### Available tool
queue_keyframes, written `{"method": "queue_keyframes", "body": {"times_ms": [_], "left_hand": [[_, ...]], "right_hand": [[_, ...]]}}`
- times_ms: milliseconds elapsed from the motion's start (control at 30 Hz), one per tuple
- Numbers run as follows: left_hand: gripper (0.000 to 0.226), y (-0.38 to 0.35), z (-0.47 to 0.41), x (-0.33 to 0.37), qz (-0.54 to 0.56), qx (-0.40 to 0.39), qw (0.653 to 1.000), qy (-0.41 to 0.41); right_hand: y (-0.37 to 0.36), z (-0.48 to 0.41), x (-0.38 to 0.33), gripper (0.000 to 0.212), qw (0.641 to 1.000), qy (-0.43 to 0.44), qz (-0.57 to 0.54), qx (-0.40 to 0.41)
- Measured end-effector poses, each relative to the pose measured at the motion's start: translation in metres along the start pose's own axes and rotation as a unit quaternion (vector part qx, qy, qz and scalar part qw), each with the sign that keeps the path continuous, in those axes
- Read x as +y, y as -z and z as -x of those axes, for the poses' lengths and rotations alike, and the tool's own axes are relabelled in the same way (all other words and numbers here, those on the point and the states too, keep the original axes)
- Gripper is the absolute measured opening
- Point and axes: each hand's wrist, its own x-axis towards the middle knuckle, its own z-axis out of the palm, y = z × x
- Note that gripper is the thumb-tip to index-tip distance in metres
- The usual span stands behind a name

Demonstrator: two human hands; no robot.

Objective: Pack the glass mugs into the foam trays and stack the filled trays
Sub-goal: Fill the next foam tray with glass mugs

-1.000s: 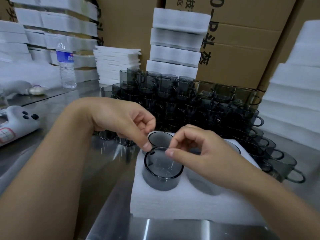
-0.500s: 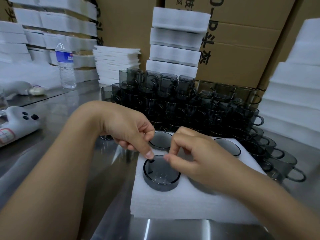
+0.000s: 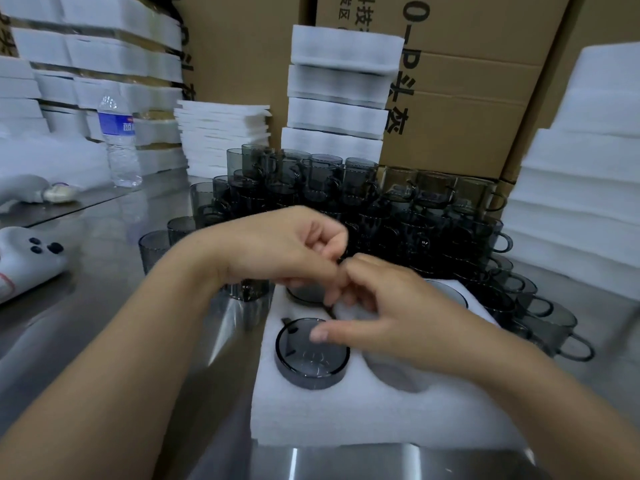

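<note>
A white foam tray [image 3: 381, 417] lies on the steel table in front of me. A smoked-grey glass mug [image 3: 311, 358] sits sunk in its front-left pocket, only the rim standing out. Two more mugs fill the back-left pocket [image 3: 304, 293] and the back-right pocket [image 3: 448, 293]. The front-right pocket [image 3: 394, 375] holds nothing. My right hand [image 3: 391, 306] hovers over the tray middle, its thumb lying on the front-left mug's rim and its fingers bent down to the foam. My left hand [image 3: 287, 251] is raised above the tray's back-left corner, fingers curled, holding nothing.
A dense pile of loose grey mugs [image 3: 398, 220] stands right behind the tray and runs down its right side. Foam tray stacks rise at the back [image 3: 339, 98], right [image 3: 588, 168] and left [image 3: 86, 57]. A water bottle [image 3: 119, 143] and a white device [image 3: 27, 258] sit left.
The front-left mug has been pushed down into its pocket. My left hand has let go of it and lifted up and back; my right thumb stays at the rim.
</note>
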Motion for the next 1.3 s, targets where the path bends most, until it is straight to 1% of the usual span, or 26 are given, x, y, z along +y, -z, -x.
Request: {"method": "queue_keyframes", "body": {"times_ms": [67,100,133,200,267,367,467,500,533,600,633,700,833,900,933,1033,1100,1200,1300], "left_hand": [[0.031,-0.012,-0.012,0.0,0.057,0.077,0.993,-0.068],[0.032,-0.017,-0.018,-0.001,0.074,0.109,0.987,-0.088],[0.034,-0.023,-0.024,-0.004,0.081,0.138,0.982,-0.099],[0.042,-0.03,-0.034,-0.011,0.079,0.179,0.976,-0.097],[0.043,-0.032,-0.04,-0.018,0.078,0.197,0.974,-0.081],[0.04,-0.03,-0.042,-0.023,0.094,0.215,0.97,-0.069],[0.039,-0.028,-0.043,-0.024,0.107,0.217,0.968,-0.062],[0.039,-0.027,-0.043,-0.024,0.108,0.215,0.969,-0.059],[0.041,-0.027,-0.043,-0.025,0.106,0.21,0.97,-0.057],[0.044,-0.028,-0.043,-0.026,0.095,0.194,0.975,-0.055],[0.044,-0.029,-0.043,-0.025,0.09,0.188,0.977,-0.054],[0.045,-0.03,-0.042,-0.025,0.087,0.182,0.978,-0.052],[0.044,-0.029,-0.042,-0.024,0.081,0.188,0.977,-0.053],[0.045,-0.029,-0.043,-0.024,0.078,0.187,0.978,-0.052],[0.045,-0.029,-0.043,-0.025,0.079,0.186,0.978,-0.051],[0.046,-0.029,-0.043,-0.025,0.081,0.185,0.978,-0.05],[0.047,-0.029,-0.043,-0.026,0.08,0.182,0.979,-0.051],[0.049,-0.028,-0.043,-0.026,0.08,0.18,0.979,-0.051],[0.048,-0.028,-0.043,-0.026,0.082,0.179,0.979,-0.051]], "right_hand": [[0.014,-0.001,0.005,0.031,0.996,-0.024,-0.058,0.061],[0.022,-0.001,0.01,0.033,0.992,-0.038,-0.073,0.1],[0.03,-0.001,0.015,0.036,0.987,-0.051,-0.069,0.137],[0.037,-0.001,0.023,0.046,0.981,-0.068,-0.017,0.182],[0.034,-0.001,0.029,0.054,0.975,-0.065,0.031,0.208],[0.025,-0.004,0.035,0.056,0.963,-0.049,0.051,0.259],[0.022,-0.007,0.043,0.066,0.951,-0.066,0.098,0.285],[0.023,-0.008,0.045,0.067,0.948,-0.078,0.095,0.292],[0.026,-0.008,0.048,0.062,0.945,-0.091,0.07,0.306],[0.032,-0.009,0.057,0.041,0.932,-0.114,0.015,0.344],[0.034,-0.009,0.062,0.034,0.924,-0.127,0.019,0.36],[0.035,-0.009,0.07,0.031,0.918,-0.161,0.061,0.356],[0.031,-0.008,0.076,0.037,0.924,-0.237,0.112,0.279],[0.032,-0.007,0.075,0.035,0.921,-0.255,0.122,0.269],[0.032,-0.007,0.074,0.037,0.919,-0.258,0.126,0.269],[0.033,-0.007,0.071,0.052,0.919,-0.265,0.134,0.257],[0.033,-0.007,0.071,0.057,0.922,-0.273,0.131,0.24],[0.032,-0.007,0.071,0.053,0.923,-0.287,0.132,0.218],[0.031,-0.008,0.071,0.044,0.918,-0.294,0.132,0.233]]}}
